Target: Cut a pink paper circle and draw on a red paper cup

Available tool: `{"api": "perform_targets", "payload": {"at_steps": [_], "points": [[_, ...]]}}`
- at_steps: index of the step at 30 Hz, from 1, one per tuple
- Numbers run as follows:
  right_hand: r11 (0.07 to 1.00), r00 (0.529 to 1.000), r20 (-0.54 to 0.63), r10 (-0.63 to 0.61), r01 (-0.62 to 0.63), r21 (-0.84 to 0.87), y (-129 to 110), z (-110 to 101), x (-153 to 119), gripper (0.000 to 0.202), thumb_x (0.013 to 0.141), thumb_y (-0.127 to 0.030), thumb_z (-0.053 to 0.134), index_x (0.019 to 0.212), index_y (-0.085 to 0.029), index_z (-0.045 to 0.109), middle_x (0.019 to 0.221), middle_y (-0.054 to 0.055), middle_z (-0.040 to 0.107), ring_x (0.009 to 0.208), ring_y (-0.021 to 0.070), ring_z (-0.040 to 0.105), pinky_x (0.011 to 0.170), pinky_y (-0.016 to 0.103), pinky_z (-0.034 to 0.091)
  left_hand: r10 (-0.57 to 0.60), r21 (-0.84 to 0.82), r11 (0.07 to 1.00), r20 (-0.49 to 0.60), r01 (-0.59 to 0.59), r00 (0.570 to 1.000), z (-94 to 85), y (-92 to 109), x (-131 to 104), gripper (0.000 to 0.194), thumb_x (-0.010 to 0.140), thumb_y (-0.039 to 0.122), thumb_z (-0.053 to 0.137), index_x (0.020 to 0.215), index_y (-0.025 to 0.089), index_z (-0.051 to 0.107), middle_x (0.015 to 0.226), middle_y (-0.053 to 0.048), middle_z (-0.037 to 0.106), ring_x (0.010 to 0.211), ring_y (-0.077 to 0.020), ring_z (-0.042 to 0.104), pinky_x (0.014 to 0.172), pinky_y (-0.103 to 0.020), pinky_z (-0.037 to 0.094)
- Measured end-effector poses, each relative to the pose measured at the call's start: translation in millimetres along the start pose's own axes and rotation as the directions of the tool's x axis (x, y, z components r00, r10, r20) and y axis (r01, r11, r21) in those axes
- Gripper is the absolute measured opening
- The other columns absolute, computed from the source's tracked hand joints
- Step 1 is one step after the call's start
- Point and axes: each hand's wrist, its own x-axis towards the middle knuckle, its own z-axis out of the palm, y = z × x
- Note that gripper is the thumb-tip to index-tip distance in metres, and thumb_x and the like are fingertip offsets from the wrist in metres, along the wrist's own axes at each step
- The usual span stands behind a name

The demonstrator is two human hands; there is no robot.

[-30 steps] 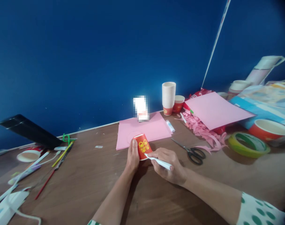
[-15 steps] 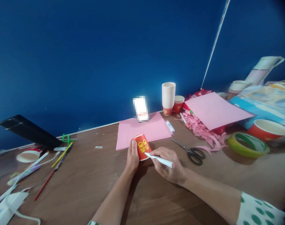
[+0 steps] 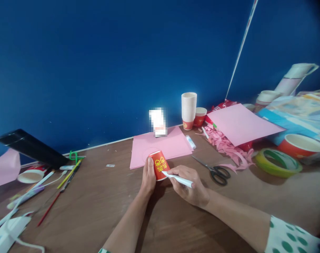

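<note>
My left hand [image 3: 148, 177] is wrapped round the left side of a red paper cup [image 3: 156, 162] with yellow markings, its thumb lying along the cup's side. The cup is tilted above the brown table. In my right hand [image 3: 190, 184] is a white marker pen [image 3: 182, 180], gripped like a writing tool, with its tip at the lower right of the yellow markings. Behind the cup lie pink paper sheets [image 3: 173, 140]. Black-handled scissors [image 3: 219, 175] rest on the table to the right of my right hand.
Stacked paper cups [image 3: 188, 107], a glue stick [image 3: 191, 142], pink paper shreds [image 3: 220, 138], another pink sheet [image 3: 244, 124] and a green-yellow tape roll [image 3: 278, 172] stand or lie rightward. On the left are a black object [image 3: 33, 147], a red-handled brush [image 3: 49, 208] and a white power strip [image 3: 10, 232].
A pink sheet has come into view at the far left edge. My hands, the cup and the marker pen stay almost where they were.
</note>
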Motion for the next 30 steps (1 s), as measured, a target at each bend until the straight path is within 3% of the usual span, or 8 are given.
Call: {"api": "perform_targets", "payload": {"at_steps": [6, 23, 30], "points": [[1.000, 1.000, -0.007, 0.017, -0.017, -0.015, 2, 2, -2, 0.014, 0.084, -0.016, 0.048, 0.096, -0.018, 0.055, 0.080, 0.005, 0.064, 0.073, 0.0172, 0.060, 0.068, 0.032, 0.049, -0.020, -0.025, 0.999, 0.038, 0.021, 0.999, -0.7, -3, 1, 0.053, 0.081, 0.061, 0.037, 0.094, 0.015, 0.061, 0.080, -0.006, 0.063, 0.074, -0.0181, 0.058, 0.067, -0.030, 0.048], [0.999, 1.000, -0.011, 0.027, -0.027, -0.039, 1, -2, 1, 0.012, 0.084, -0.016, 0.046, 0.093, -0.018, 0.054, 0.079, 0.006, 0.064, 0.072, 0.0172, 0.059, 0.067, 0.031, 0.048, -0.027, -0.011, 1.000, -0.013, 0.026, 1.000, -1.2, -9, 4, 0.054, 0.082, 0.061, 0.036, 0.096, 0.014, 0.061, 0.092, -0.007, 0.064, 0.086, -0.0196, 0.058, 0.082, -0.033, 0.045], [0.999, 0.999, -0.028, 0.046, -0.046, -0.015, 3, -3, 0, 0.014, 0.085, -0.015, 0.046, 0.095, -0.018, 0.055, 0.082, 0.005, 0.064, 0.076, 0.0162, 0.059, 0.071, 0.030, 0.047, -0.041, -0.104, 0.994, -0.063, 0.035, 0.997, -0.2, -18, 7, 0.050, 0.080, 0.059, 0.042, 0.095, 0.015, 0.063, 0.092, -0.006, 0.065, 0.090, -0.0209, 0.058, 0.086, -0.035, 0.044]]}}
